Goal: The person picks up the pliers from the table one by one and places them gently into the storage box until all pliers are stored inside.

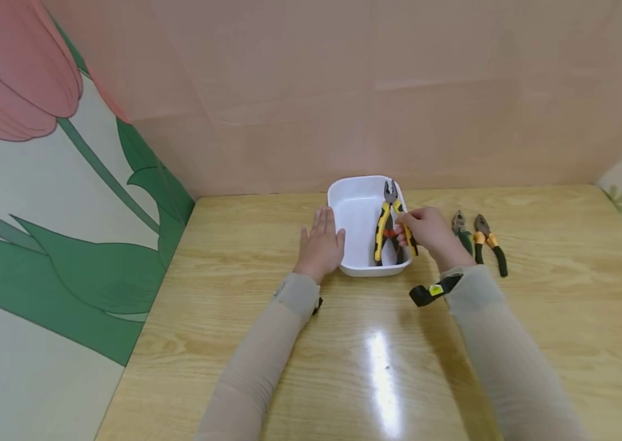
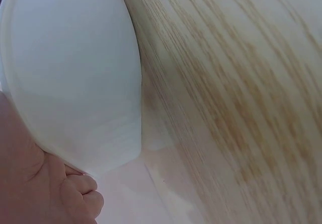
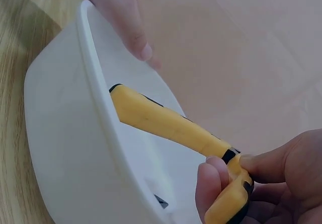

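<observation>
A white plastic basin stands on the table near the back wall. Along its left side lies my left hand, fingers straight, touching the rim; the left wrist view shows the palm against the outer wall. My right hand pinches one handle of yellow-and-black pliers over the basin's right part, with the jaws pointing away and the handles spread. In the right wrist view thumb and fingers grip the yellow handle. Beneath, a darker tool with red parts lies in the basin, partly hidden.
To the right of my right hand lie green-handled pliers, partly covered by the wrist, and pliers with orange-and-black handles. A pinkish sheet rises behind the wooden table. A tulip-patterned panel borders the left side.
</observation>
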`<action>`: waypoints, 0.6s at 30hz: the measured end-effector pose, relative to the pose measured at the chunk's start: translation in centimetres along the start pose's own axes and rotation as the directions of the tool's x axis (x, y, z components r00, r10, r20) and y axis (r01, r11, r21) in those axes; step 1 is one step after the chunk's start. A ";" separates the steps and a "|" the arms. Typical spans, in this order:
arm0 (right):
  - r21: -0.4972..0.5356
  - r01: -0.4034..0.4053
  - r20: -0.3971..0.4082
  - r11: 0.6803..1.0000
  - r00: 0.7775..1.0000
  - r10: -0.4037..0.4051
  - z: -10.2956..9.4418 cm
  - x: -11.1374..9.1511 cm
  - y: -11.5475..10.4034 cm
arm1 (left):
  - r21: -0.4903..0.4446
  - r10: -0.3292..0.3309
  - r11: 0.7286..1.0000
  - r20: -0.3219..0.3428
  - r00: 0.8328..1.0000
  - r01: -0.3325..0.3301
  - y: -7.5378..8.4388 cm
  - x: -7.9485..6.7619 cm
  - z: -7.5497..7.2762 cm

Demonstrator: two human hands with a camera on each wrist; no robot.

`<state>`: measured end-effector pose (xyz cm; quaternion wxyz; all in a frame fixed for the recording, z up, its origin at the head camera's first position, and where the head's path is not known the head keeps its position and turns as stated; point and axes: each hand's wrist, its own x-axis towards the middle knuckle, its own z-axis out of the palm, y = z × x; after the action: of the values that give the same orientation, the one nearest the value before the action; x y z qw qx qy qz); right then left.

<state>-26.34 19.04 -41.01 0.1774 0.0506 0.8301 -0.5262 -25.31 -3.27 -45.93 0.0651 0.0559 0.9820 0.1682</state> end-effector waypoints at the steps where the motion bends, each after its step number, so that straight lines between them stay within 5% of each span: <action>1: -0.004 0.009 -0.001 1.000 1.000 -0.009 0.1 0.0 0.0 | -0.004 0.005 1.000 -0.001 1.000 -0.005 0.0 0.0 0.1; 18: -0.040 0.047 0.005 0.998 0.999 -0.047 2.1 0.3 -0.7 | -0.015 -0.001 1.000 -0.011 1.000 0.001 0.1 0.3 0.3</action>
<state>-26.34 16.83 -41.34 0.1674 0.0264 0.8412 -0.5134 -25.52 -3.06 -46.24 0.0604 0.0539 0.9810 0.1760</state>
